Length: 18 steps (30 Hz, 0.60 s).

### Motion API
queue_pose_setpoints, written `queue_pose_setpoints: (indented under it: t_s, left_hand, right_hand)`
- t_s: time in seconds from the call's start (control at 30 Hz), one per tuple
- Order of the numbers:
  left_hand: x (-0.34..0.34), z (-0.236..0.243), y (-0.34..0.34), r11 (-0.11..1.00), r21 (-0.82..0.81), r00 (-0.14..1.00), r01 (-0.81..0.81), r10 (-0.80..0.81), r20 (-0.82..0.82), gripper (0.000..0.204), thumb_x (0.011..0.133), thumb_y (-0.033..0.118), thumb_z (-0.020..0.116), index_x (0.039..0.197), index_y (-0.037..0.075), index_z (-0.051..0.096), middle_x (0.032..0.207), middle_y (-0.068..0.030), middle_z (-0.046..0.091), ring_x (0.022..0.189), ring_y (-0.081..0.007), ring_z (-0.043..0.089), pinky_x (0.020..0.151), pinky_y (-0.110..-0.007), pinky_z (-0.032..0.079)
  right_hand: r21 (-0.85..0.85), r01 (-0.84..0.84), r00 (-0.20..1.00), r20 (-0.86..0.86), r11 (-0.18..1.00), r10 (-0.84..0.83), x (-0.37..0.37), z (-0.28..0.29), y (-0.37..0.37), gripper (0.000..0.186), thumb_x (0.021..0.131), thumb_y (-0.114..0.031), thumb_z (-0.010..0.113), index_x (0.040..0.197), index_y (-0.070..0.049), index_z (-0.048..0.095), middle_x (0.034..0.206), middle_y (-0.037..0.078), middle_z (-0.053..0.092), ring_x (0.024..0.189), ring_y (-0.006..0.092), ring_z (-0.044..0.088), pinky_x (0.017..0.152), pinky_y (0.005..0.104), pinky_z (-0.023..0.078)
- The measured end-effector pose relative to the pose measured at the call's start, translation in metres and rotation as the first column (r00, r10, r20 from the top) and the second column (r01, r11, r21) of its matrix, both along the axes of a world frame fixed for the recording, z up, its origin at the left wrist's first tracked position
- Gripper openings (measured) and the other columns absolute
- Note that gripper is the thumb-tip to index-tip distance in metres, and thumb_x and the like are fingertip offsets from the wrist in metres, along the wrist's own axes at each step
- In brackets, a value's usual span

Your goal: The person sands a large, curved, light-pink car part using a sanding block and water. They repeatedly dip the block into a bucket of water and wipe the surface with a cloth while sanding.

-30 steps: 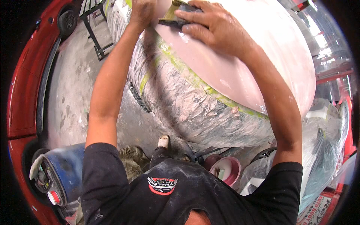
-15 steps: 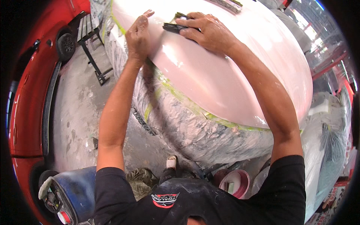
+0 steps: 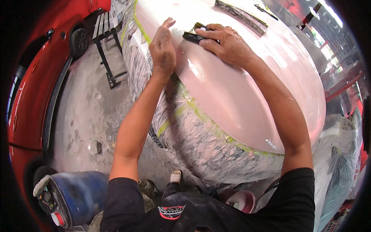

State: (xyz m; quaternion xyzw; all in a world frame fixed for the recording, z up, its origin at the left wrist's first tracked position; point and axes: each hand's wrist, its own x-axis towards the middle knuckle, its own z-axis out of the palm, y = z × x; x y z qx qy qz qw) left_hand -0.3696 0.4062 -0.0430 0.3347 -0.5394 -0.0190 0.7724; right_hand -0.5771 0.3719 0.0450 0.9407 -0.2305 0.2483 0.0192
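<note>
While a black rectangular block point(image 3: 190, 37) is grasped by the right hand point(image 3: 228, 44) against a glossy, curved, pale-pink panel point(image 3: 226, 94), the left hand point(image 3: 163, 50) is held unclenched and free near the panel's left edge.

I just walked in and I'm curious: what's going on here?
A person's right hand holds a small black block on a glossy, pale pink curved panel. The empty left hand is beside it, near the panel's edge; whether it touches is unclear. Yellow-green tape and crumpled, grey-smeared sheeting run along that edge.
</note>
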Motion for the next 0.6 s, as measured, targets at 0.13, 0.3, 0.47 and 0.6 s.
queue_pose_setpoints:
  t_s: [0.13, 0.3, 0.47, 0.6]
  left_hand:
    - [0.013, -0.003, 0.003, 0.999, 0.037, 1.000, -0.013, 0.013, -0.012, 0.054, 0.111, 0.037, 0.039, 0.127, -0.007, 0.063, 0.134, -0.0209, 0.064, 0.128, -0.0290, 0.058, 0.111, -0.035, 0.041]
    - [0.015, 0.002, 0.019, 0.997, 0.073, 1.000, 0.008, -0.006, -0.019, 0.052, 0.110, 0.038, 0.040, 0.124, -0.005, 0.065, 0.132, -0.0203, 0.065, 0.127, -0.0299, 0.058, 0.108, -0.036, 0.043]
    - [-0.011, 0.004, 0.002, 0.999, -0.006, 0.998, -0.049, 0.049, 0.044, 0.052, 0.110, 0.039, 0.040, 0.120, -0.004, 0.067, 0.131, -0.0226, 0.065, 0.126, -0.0332, 0.060, 0.106, -0.038, 0.045]
    - [0.001, -0.004, 0.001, 0.998, 0.042, 0.998, -0.055, 0.054, 0.020, 0.050, 0.110, 0.038, 0.042, 0.118, -0.004, 0.068, 0.130, -0.0238, 0.065, 0.126, -0.0356, 0.060, 0.107, -0.040, 0.044]
  right_hand:
    - [-0.087, -0.054, 0.999, -0.010, 0.995, 0.053, -0.030, -0.024, 0.045, 0.038, 0.094, -0.030, 0.067, 0.130, -0.020, 0.070, 0.137, 0.022, 0.059, 0.118, 0.0413, 0.059, 0.104, 0.0477, 0.047]
    - [0.029, -0.098, 0.994, -0.050, 0.995, 0.099, -0.044, -0.023, 0.061, 0.042, 0.094, -0.032, 0.069, 0.134, -0.021, 0.068, 0.142, 0.021, 0.056, 0.126, 0.0404, 0.055, 0.109, 0.0479, 0.043]
    - [-0.104, 0.033, 0.999, 0.031, 0.994, -0.030, -0.001, -0.002, -0.066, 0.038, 0.098, -0.034, 0.061, 0.128, -0.013, 0.070, 0.119, 0.021, 0.069, 0.104, 0.0399, 0.066, 0.096, 0.0431, 0.051]
    - [-0.010, 0.116, 0.993, 0.024, 0.993, -0.116, 0.009, -0.007, -0.033, 0.040, 0.097, -0.033, 0.062, 0.132, -0.015, 0.068, 0.127, 0.023, 0.066, 0.110, 0.0414, 0.065, 0.100, 0.0449, 0.049]
